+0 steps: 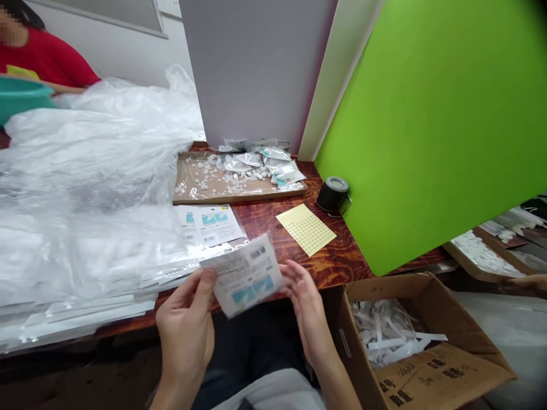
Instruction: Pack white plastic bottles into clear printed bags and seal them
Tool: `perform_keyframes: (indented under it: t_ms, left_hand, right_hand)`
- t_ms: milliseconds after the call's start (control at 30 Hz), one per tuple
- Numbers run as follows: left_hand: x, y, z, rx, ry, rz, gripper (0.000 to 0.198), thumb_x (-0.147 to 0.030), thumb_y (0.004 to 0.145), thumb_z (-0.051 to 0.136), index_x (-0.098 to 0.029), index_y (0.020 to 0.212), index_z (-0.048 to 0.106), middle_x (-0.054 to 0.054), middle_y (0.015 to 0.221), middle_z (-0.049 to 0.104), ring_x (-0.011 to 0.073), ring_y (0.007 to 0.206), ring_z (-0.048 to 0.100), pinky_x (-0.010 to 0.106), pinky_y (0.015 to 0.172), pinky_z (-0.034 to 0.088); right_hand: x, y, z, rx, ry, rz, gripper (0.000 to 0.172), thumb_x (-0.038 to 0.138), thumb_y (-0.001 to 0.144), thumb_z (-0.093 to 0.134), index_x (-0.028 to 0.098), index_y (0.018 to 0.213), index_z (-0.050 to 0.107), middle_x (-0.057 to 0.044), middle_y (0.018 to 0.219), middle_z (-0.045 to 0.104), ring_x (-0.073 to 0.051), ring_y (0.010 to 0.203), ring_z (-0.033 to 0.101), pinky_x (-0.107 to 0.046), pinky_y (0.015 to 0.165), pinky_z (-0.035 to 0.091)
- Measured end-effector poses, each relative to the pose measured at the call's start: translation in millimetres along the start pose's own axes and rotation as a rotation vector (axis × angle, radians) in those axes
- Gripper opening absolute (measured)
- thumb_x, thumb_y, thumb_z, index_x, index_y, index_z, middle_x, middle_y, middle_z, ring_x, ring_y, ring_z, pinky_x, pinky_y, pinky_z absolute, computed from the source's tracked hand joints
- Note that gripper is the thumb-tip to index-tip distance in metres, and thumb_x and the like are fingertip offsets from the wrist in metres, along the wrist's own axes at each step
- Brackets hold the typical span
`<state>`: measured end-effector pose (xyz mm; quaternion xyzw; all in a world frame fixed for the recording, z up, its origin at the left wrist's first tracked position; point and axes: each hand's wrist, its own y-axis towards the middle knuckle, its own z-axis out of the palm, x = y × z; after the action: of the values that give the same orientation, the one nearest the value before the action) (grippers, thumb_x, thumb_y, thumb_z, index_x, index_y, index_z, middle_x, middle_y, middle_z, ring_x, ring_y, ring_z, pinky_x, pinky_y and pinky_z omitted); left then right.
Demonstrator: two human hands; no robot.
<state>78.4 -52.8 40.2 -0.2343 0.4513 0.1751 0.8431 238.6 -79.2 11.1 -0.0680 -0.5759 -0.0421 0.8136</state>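
Observation:
My left hand (190, 319) pinches the left edge of a flat printed packet (248, 276) between thumb and fingers. The packet is white with teal pictures, small text and a barcode, and it is tilted above the table's front edge. At its right edge is my right hand (304, 304), fingers loosely bent and apart; whether the fingertips touch the packet I cannot tell. Just beyond lie more printed cards (216, 225) with the same teal pictures. To their right a yellow sheet of small round stickers (306, 229) rests on the wood-grain table (260, 219).
A shallow cardboard tray (205, 199) holds small white pieces and filled packets. Behind the sticker sheet stands a dark cylindrical object (333, 192), beside a green panel (427, 125). Plastic sheeting (94, 188) covers the left. An open carton (440, 376) contains paper strips. A person in red (55, 57) sits far left.

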Motion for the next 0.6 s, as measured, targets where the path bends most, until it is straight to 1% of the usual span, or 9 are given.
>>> perform_keyframes:
  t_ms: [100, 167, 233, 267, 333, 367, 433, 533, 600]
  left_hand:
    - [5, -15, 14.5, -0.051, -0.148, 0.099, 0.018, -0.025, 0.069, 0.081, -0.02, 0.077, 0.065, -0.005, 0.081, 0.072, 0.0116, 0.087, 0.068, 0.02, 0.084, 0.054]
    - [14, -30, 22.4, 0.018, -0.172, 0.033, 0.02, -0.026, 0.071, 0.078, -0.02, 0.084, 0.064, -0.003, 0.092, 0.072, 0.0142, 0.094, 0.068, 0.024, 0.088, 0.054]
    - [24, -46, 24.9, 0.152, -0.145, -0.045, 0.025, -0.026, 0.07, 0.079, -0.021, 0.09, 0.064, 0.0, 0.098, 0.071, 0.0168, 0.099, 0.067, 0.029, 0.093, 0.053]
    - [28, -53, 23.4, 0.217, -0.107, -0.074, 0.026, -0.027, 0.069, 0.08, -0.02, 0.089, 0.064, 0.001, 0.096, 0.07, 0.0177, 0.098, 0.067, 0.031, 0.094, 0.053]
    - [34, -59, 14.8, 0.307, -0.005, -0.107, 0.032, -0.028, 0.067, 0.082, -0.019, 0.091, 0.064, 0.003, 0.097, 0.07, 0.0195, 0.101, 0.066, 0.033, 0.096, 0.052]
    - [35, -58, 8.6, 0.316, 0.04, -0.109, 0.036, -0.028, 0.066, 0.083, -0.02, 0.095, 0.063, 0.004, 0.1, 0.069, 0.0201, 0.103, 0.064, 0.033, 0.096, 0.052]
    - [33, -50, -5.1, 0.265, 0.085, -0.078, 0.045, -0.029, 0.066, 0.083, -0.022, 0.104, 0.061, 0.003, 0.107, 0.065, 0.019, 0.107, 0.062, 0.03, 0.094, 0.053]
    - [25, -28, -20.2, 0.149, 0.092, 0.01, 0.038, -0.037, 0.073, 0.078, -0.024, 0.103, 0.06, -0.001, 0.103, 0.061, 0.013, 0.097, 0.061, 0.023, 0.085, 0.054]
    - [18, -14, -22.7, 0.152, 0.135, 0.023, 0.033, -0.041, 0.075, 0.076, -0.024, 0.099, 0.062, -0.002, 0.098, 0.063, 0.0115, 0.091, 0.061, 0.02, 0.081, 0.054]
  right_hand:
    - [-6, -2, 6, -0.155, 0.056, -0.087, 0.059, 0.061, 0.083, 0.06, 0.025, 0.129, 0.047, -0.012, 0.132, 0.056, -0.023, 0.115, 0.059, -0.036, 0.093, 0.047]
    - [-5, 0, 17, -0.084, 0.141, -0.098, 0.067, 0.057, 0.077, 0.069, 0.027, 0.131, 0.042, -0.012, 0.133, 0.056, -0.024, 0.114, 0.06, -0.036, 0.089, 0.051]
    - [5, 10, 25, 0.028, 0.177, -0.111, 0.066, 0.045, 0.075, 0.076, 0.028, 0.13, 0.043, -0.009, 0.131, 0.059, -0.022, 0.111, 0.062, -0.034, 0.087, 0.052]
    - [13, 18, 27, 0.066, 0.155, -0.104, 0.058, 0.039, 0.075, 0.076, 0.026, 0.124, 0.048, -0.008, 0.123, 0.064, -0.02, 0.105, 0.065, -0.031, 0.084, 0.052]
    - [34, 40, 25, 0.106, 0.061, -0.112, 0.04, 0.034, 0.073, 0.077, 0.022, 0.106, 0.058, -0.003, 0.094, 0.071, -0.014, 0.071, 0.065, -0.024, 0.061, 0.051]
    - [46, 54, 21, 0.131, 0.008, -0.125, 0.036, 0.032, 0.071, 0.077, 0.02, 0.101, 0.061, -0.001, 0.084, 0.069, -0.011, 0.061, 0.06, -0.021, 0.053, 0.046]
    - [66, 81, 12, 0.259, -0.127, -0.106, 0.033, 0.029, 0.072, 0.074, 0.018, 0.102, 0.066, 0.002, 0.075, 0.067, -0.008, 0.055, 0.054, -0.019, 0.05, 0.042]
    - [88, 113, 8, 0.308, -0.15, -0.12, 0.023, 0.025, 0.071, 0.072, 0.016, 0.092, 0.073, 0.002, 0.071, 0.066, -0.006, 0.052, 0.047, -0.018, 0.045, 0.033]
    - [95, 124, 14, 0.343, -0.177, -0.135, 0.021, 0.024, 0.071, 0.069, 0.017, 0.09, 0.074, 0.002, 0.07, 0.065, -0.006, 0.052, 0.045, -0.018, 0.044, 0.032]
